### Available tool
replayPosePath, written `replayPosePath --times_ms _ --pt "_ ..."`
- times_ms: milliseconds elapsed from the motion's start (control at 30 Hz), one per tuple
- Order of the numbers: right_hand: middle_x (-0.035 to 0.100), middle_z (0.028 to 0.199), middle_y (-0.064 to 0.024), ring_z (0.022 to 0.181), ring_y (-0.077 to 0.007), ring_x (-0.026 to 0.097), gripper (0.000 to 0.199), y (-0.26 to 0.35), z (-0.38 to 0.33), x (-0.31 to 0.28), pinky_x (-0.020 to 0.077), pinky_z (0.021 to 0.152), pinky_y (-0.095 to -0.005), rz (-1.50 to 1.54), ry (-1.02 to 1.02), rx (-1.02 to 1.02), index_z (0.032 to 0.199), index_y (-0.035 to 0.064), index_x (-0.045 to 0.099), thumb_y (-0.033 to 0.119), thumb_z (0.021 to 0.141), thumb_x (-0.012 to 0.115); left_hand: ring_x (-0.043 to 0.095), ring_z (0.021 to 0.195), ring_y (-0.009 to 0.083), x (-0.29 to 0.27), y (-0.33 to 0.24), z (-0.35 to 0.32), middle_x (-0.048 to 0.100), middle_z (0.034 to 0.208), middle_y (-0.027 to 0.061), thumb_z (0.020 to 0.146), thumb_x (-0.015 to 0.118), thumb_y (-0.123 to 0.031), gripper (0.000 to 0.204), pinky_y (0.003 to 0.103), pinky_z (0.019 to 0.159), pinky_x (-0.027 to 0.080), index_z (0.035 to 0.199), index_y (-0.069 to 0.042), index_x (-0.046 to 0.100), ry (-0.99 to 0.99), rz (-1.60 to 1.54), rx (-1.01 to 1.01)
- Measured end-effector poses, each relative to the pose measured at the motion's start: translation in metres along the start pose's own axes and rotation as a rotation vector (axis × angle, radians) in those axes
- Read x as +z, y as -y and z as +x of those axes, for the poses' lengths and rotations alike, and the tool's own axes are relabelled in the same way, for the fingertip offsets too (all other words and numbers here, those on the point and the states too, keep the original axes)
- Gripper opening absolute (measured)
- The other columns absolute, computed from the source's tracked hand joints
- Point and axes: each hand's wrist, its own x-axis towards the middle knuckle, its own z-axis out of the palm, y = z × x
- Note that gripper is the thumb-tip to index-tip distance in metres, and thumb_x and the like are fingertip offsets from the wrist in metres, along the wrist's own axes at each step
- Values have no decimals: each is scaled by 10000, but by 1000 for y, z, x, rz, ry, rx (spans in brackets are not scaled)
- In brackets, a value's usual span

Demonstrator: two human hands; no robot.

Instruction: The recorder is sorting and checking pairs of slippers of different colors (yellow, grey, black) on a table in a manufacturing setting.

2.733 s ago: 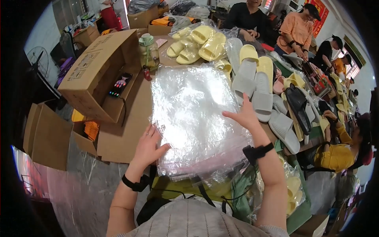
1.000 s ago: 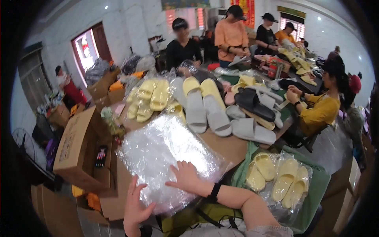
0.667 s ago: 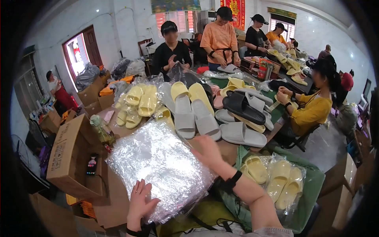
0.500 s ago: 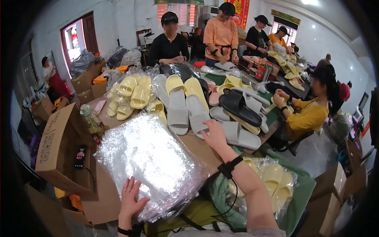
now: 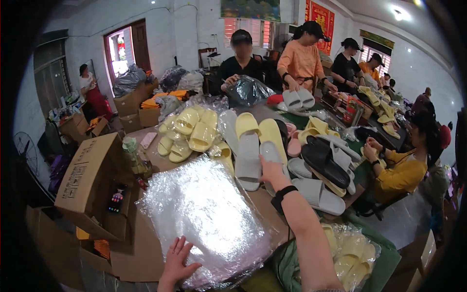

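My left hand [image 5: 179,262] lies open, fingers spread, on the near left edge of a stack of clear, shiny plastic bags [image 5: 202,209]. My right hand [image 5: 274,174] reaches across to a grey slipper [image 5: 270,150] in the row behind the stack and closes on its strap area; the hand hides part of that slipper and some fingertips. Just left of it lies another grey slipper [image 5: 248,158], against a yellow slipper [image 5: 247,124]. To the right are a black slipper [image 5: 323,158] and a grey pair [image 5: 316,192].
Bagged yellow slippers [image 5: 189,129] lie behind the stack, more [image 5: 352,255] at lower right. A cardboard box [image 5: 92,187] with a dark device [image 5: 116,197] stands left, near a bottle [image 5: 137,158]. Co-workers occupy the far and right sides; one in orange handles grey slippers [image 5: 299,99].
The view has swung left. My right hand has moved over the grey slipper's strap; my left stays on the bags. Across the table, grey slippers and a dark plastic bag have been raised.
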Motion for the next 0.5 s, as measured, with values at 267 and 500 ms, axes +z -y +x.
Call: replayPosePath --times_ms 267,500 --pt "705 1033 -169 1004 -373 671 601 -5 -18 -21 530 840 -479 296 -73 -67 1243 104 547 259 722 804 305 1445 413 0 6 1 404 1546 178 749 772 -542 766 525 1149 284 1350 -103 590 -27 5 49" --pt "704 940 -162 897 -313 684 567 0 -77 -126 533 782 -404 647 -404 50 1202 18 552 332 789 783 282 1465 403 1 8 6 372 1569 179 761 763 -549 799 511 1166 277 1401 -119 552 -19 29 68"
